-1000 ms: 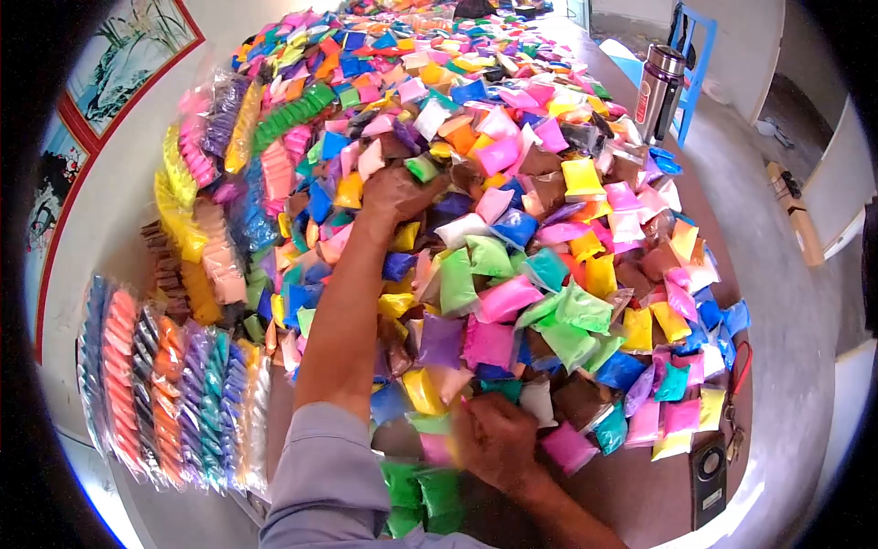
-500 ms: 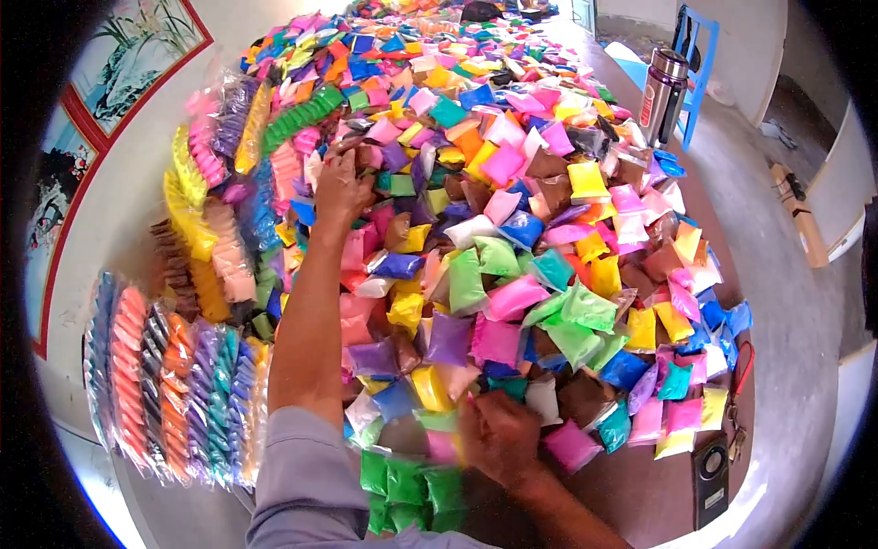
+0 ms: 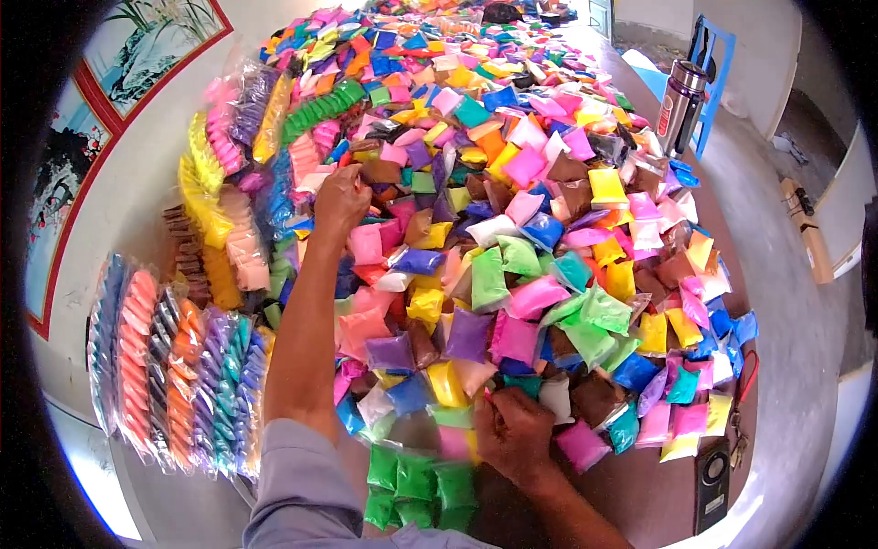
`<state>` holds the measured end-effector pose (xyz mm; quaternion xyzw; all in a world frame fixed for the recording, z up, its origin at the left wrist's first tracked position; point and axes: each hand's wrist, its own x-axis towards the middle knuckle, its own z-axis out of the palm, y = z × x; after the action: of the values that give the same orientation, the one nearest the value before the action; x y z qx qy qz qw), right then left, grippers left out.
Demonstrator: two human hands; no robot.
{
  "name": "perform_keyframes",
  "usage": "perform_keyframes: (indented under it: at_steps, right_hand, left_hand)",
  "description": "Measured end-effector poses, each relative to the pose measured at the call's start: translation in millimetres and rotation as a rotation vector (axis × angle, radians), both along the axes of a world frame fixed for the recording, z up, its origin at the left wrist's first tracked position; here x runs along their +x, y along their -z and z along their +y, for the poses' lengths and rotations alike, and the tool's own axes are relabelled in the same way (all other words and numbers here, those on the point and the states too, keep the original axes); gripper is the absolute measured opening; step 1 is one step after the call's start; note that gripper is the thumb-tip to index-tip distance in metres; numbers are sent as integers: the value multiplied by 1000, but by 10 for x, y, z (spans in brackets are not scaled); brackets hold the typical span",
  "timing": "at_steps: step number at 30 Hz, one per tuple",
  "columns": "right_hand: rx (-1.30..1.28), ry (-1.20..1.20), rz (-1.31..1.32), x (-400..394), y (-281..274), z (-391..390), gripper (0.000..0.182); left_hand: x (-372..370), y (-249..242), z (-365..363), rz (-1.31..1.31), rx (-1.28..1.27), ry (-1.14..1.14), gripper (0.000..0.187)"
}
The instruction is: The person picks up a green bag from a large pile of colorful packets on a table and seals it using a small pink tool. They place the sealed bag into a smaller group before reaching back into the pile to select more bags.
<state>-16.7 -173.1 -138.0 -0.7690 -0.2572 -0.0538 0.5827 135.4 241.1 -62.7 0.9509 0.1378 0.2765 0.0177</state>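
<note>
My left hand (image 3: 342,199) reaches far into a heap of small coloured packets (image 3: 523,165), its fingers curled closed. A brown packet (image 3: 382,172) lies against its fingertips; what the fingers pinch is hidden. Close to the front of the table, my right hand (image 3: 514,432) is closed in a pinch beside a short strip of green, pink and yellow packets (image 3: 453,441). Anything inside that pinch is too small to name. Below the strip lies a joined sheet of green packets (image 3: 416,478).
Long bagged rows of packets (image 3: 187,375) stand at the left, with more rows (image 3: 206,197) behind. On the right are a steel flask (image 3: 681,108), a black device (image 3: 712,485), keys (image 3: 736,439) and a blue chair (image 3: 715,82).
My left hand's fingers, stretched over the packets before, are now curled closed. My right hand stays near the strip and is less blurred. The whole view has shifted slightly.
</note>
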Motion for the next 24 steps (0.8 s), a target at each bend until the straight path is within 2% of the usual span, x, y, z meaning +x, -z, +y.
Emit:
perform_keyframes:
  at_steps: [4, 13, 15, 21, 24]
  right_hand:
    - [-8, 1, -9, 0, 5, -3, 23]
    - [-32, 5, -40, 1, 30, 0, 22]
    - [-46, 12, -74, 3, 35, 2, 21]
    - [-6, 11, -30, 10, 24, 5, 19]
    - [-12, 5, -34, 18, 10, 3, 19]
  left_hand:
    - [-21, 63, 58, -51, 53, 28, 43]
    - [-129, -13, -37, 23, 52, -19, 42]
    - [-149, -39, -56, -54, -97, 10, 38]
    - [-142, -78, 75, -233, -186, -32, 31]
    - [-167, -117, 57, -301, -113, -7, 30]
